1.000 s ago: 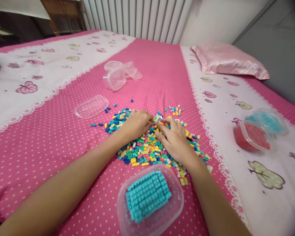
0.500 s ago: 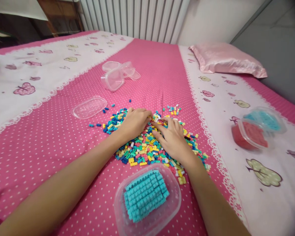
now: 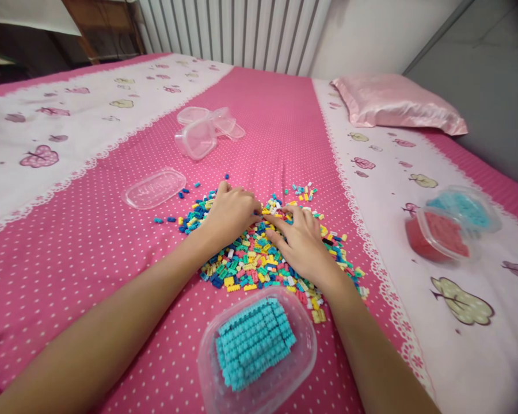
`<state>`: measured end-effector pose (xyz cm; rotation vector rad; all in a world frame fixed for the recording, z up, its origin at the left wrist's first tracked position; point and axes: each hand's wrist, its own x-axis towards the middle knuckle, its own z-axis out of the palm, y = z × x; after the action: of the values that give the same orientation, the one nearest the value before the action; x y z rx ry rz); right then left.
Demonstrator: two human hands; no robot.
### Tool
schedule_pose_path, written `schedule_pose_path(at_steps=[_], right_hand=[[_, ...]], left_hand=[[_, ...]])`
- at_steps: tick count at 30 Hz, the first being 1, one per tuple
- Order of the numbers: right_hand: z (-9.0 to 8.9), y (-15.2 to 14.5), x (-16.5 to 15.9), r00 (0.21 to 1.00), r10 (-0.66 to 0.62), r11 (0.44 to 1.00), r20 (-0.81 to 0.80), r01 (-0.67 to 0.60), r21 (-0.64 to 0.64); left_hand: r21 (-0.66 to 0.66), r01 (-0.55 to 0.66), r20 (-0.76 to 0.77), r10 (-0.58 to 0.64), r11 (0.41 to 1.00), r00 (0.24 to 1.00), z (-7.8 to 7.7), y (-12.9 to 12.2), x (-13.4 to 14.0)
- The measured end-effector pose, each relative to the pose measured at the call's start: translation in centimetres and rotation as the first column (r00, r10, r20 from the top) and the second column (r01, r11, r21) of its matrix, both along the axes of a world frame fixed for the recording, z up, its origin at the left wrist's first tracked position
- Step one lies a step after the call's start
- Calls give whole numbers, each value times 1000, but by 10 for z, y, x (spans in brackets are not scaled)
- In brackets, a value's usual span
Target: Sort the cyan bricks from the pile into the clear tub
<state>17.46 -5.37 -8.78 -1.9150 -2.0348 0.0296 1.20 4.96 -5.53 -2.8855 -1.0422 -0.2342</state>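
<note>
A spread-out heap of small toy building bricks (image 3: 259, 259) in blue, teal, yellow, pink and white lies on the bed. My left hand (image 3: 233, 213) rests over the heap's far left part, fingers curled down; anything within them is hidden. My right hand (image 3: 300, 238) lies on the right part, thumb and index finger apart, other fingers bent onto the bricks. Both hands' fingertips nearly meet mid-heap. Closest to me is a clear plastic tub (image 3: 304, 368), holding a block of turquoise bricks (image 3: 254, 342) joined in neat rows.
A clear lid (image 3: 154, 188) lies left of the heap, with clear empty containers (image 3: 198, 140) farther back. On the right stand a tub of red contents (image 3: 440, 236) and a tub of blue contents (image 3: 470, 207). A pink pillow (image 3: 397, 103) sits near the wall.
My left hand has shifted slightly left, and its fingers have drawn back from the heap's middle. My right hand has barely moved. The view has shifted slightly.
</note>
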Motion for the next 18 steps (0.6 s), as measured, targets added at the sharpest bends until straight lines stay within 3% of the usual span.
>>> schedule_pose_path(at_steps=[6,18], right_hand=[[-2,0,1,1000,18,1000,-14,-17,22],[0,2,2,988,21,989,-155,3,151]], left_hand=[[-13,-4,-54,3,1000,999,-1,0,3],[-8,65,73,-65,998,995,-7,3,-2]])
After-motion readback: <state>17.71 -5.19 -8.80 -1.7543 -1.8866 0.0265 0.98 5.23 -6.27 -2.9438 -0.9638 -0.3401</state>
